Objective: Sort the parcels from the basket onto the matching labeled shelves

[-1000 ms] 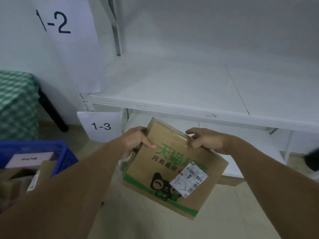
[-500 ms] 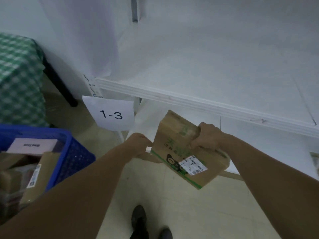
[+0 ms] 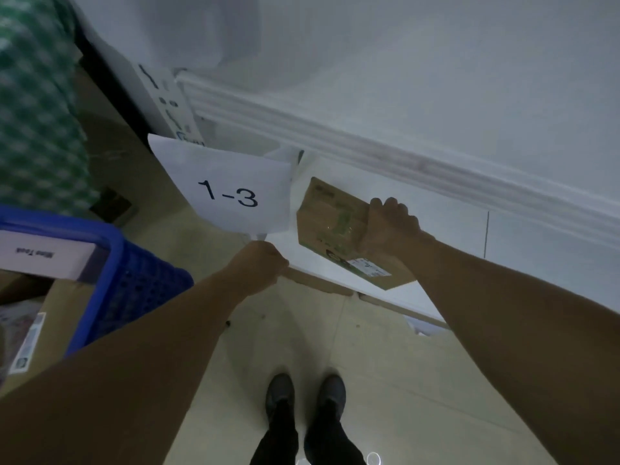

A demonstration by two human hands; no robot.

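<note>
A parcel sorting room: white metal shelving (image 3: 385, 152) bears a paper sign (image 3: 231, 193) reading "1-3" at its lower shelf's left corner. A blue plastic basket (image 3: 141, 280) alongside holds labelled boxes (image 3: 40, 256). A labelled cardboard parcel (image 3: 330, 219) is at that shelf's front edge.

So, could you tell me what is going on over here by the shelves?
A person is sorting parcels. Their right hand grips a brown cardboard box with green print and a white shipping label, holding it on or just above the low white shelf, right beside the white paper sign reading 1-3. Their left hand is off the box, fingers curled, near the shelf's front edge. More parcels wait in the blue plastic basket at the left.
</note>
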